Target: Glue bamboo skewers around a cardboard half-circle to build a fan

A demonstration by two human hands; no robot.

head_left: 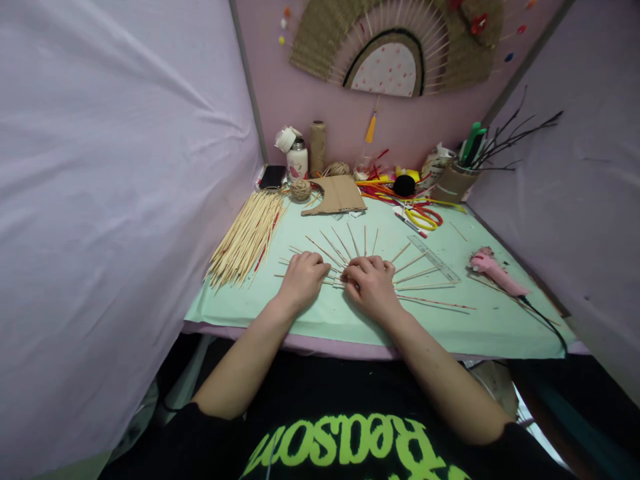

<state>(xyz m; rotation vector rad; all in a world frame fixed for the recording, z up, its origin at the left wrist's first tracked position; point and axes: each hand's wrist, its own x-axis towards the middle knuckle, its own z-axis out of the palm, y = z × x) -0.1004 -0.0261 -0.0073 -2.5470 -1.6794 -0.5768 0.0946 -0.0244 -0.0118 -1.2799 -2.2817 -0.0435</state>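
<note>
Several thin wooden sticks (423, 273) lie fanned out in a half circle on the pale green table (490, 320). Both hands rest side by side at the hub of the fan, where the sticks meet. My left hand (303, 279) has its fingers curled down onto the left inner ends of the sticks. My right hand (371, 283) is curled the same way over the middle and right inner ends. Whatever lies under the fingers is hidden. A thick bundle of loose sticks (249, 237) lies to the left of the fan.
A pink glue gun (495, 270) with a black cord lies at the right. A clear ruler (434, 259), scissors (425, 218), a cardboard piece (336, 195), twine balls, a bottle (297, 160) and a cup of twigs (457, 181) crowd the back. Cloth walls close in on both sides.
</note>
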